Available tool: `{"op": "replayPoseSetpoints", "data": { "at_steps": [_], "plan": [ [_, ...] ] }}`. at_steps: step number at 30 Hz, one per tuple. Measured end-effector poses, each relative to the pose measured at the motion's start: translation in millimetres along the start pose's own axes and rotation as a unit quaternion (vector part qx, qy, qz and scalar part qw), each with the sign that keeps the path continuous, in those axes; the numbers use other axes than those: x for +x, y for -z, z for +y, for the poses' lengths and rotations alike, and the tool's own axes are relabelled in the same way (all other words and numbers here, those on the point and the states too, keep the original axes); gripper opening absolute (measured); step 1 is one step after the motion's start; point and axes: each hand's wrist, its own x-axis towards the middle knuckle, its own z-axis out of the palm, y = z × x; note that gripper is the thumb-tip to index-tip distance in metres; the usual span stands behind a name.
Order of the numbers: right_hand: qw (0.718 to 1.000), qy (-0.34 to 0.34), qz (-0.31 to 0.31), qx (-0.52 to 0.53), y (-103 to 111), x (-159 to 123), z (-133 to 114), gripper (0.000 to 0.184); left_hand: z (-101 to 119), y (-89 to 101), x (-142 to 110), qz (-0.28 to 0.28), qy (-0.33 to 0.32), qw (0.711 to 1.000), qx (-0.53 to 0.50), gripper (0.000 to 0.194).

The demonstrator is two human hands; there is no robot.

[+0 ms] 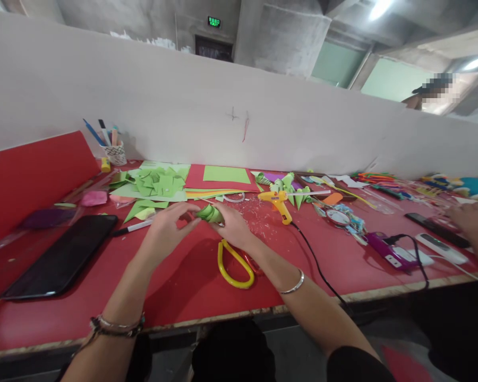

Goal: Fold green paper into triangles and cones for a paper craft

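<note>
A rolled green paper cone (pixel 209 214) is held between both hands just above the red table (pixel 175 286). My left hand (pixel 168 228) pinches its left end with curled fingers. My right hand (pixel 233 225) grips its right end, fingers closed around it. Yellow-handled scissors (pixel 234 263) lie on the table just under my right wrist. A black marker (pixel 133 228) lies left of my left hand. A yellow glue gun (pixel 278 203) rests to the right, its black cord (pixel 314 262) trailing toward the table's front edge.
Green paper scraps (pixel 157 183), coloured sheets (pixel 223 178), finished green cones (pixel 289 185), a pen cup (pixel 114 151), a black tablet (pixel 63 257), craft clutter at right. Another person's hand (pixel 472 223) rests at far right. A white partition (pixel 223 106) stands behind.
</note>
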Motion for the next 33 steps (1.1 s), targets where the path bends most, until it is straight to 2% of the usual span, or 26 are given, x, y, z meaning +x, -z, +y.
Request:
{"op": "replayPoseSetpoints", "data": {
  "at_steps": [3,11,16,23,27,33],
  "plan": [
    [1.0,-0.01,-0.003,-0.016,0,0,1,0.023,0,-0.8,0,-0.011,-0.001,1.0,0.008,0.017],
    [1.0,-0.021,-0.018,0.005,1,0,-4,0.007,2,0.1,1,-0.026,-0.023,0.999,0.023,0.016],
    [0.999,-0.039,-0.026,-0.017,2,0,-3,0.01,5,0.1,1,-0.043,-0.019,0.999,0.024,0.017],
    [0.998,-0.031,-0.058,0.005,0,-2,-2,0.011,10,0.9,1,-0.041,-0.046,0.998,0.015,0.017],
    [0.998,-0.03,-0.053,0.0,0,-3,-3,0.012,10,1.0,1,-0.044,-0.061,0.997,0.015,0.018],
    [0.994,-0.023,-0.048,0.09,0,-2,-4,0.013,10,2.0,1,-0.044,-0.056,0.997,0.011,0.017]
  ]
}}
